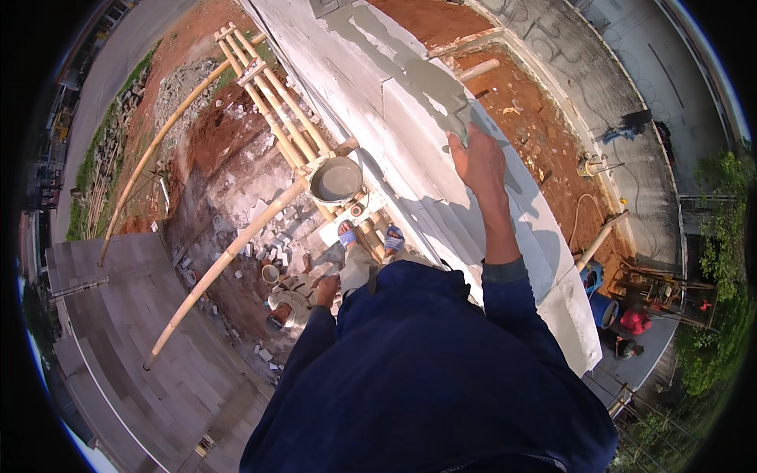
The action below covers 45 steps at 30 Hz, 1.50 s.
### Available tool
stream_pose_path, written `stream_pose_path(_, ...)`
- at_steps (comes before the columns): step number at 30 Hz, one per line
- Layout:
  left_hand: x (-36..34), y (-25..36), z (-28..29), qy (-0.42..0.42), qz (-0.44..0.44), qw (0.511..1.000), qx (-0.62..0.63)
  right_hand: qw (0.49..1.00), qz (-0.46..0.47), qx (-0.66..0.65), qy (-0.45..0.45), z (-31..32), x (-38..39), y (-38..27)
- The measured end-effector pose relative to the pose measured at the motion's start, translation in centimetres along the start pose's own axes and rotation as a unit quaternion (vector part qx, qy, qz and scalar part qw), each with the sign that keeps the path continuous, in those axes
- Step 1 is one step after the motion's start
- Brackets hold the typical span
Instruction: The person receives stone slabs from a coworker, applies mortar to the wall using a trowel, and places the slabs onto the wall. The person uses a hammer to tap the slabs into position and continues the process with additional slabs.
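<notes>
My right hand is closed around the handle of a trowel, its blade mostly hidden by the hand and the grey mortar. The tool is at the near end of a wet mortar strip along the top of a pale block wall. My left hand hangs low beside my left leg; its fingers are too small and dark to make out. Ahead of my feet, a round bucket containing grey mortar rests on the bamboo scaffold.
I stand in blue sandals on the narrow scaffold, high above rubble-strewn ground. A bamboo pole slants at my left. Beyond the wall lie red soil and, lower right, a person in red near a blue drum.
</notes>
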State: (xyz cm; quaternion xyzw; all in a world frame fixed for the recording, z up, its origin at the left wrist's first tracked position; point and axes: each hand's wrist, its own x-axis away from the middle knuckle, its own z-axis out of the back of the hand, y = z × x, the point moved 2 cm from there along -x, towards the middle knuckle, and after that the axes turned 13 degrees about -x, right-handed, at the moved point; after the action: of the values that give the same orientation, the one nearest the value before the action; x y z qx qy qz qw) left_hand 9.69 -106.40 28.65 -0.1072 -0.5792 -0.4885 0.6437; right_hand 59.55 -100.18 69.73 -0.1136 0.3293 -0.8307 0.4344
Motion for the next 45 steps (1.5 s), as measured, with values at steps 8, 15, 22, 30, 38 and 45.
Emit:
stream_pose_path(8,-0.2,-1.5,0.5,0.033,-0.028,0.990,0.137,1.000,-0.011,-0.005,0.013,-0.6,-0.3,-0.8)
stream_pose_path(15,0.1,-4.7,-2.6,0.065,0.058,0.991,0.101,0.999,-0.048,0.003,-0.003,1.2,0.9,-0.1)
stream_pose_path(22,-1.8,-6.8,-3.7,0.232,-0.331,0.841,-0.361,0.998,-0.032,0.040,0.019,3.8,2.4,1.9)
stream_pose_path(30,-2.1,-5.1,-3.1,0.191,-0.220,0.909,-0.298,0.998,-0.026,-0.023,0.043,5.2,4.5,3.0)
stream_pose_path(38,-2.0,-4.6,-2.4,0.182,-0.183,0.934,-0.248,0.996,-0.085,-0.018,0.033,4.3,4.8,2.6)
stream_pose_path(45,-2.1,-8.0,-3.9,0.221,-0.240,0.870,-0.369,0.991,-0.025,-0.134,-0.005,-2.3,3.9,-3.7)
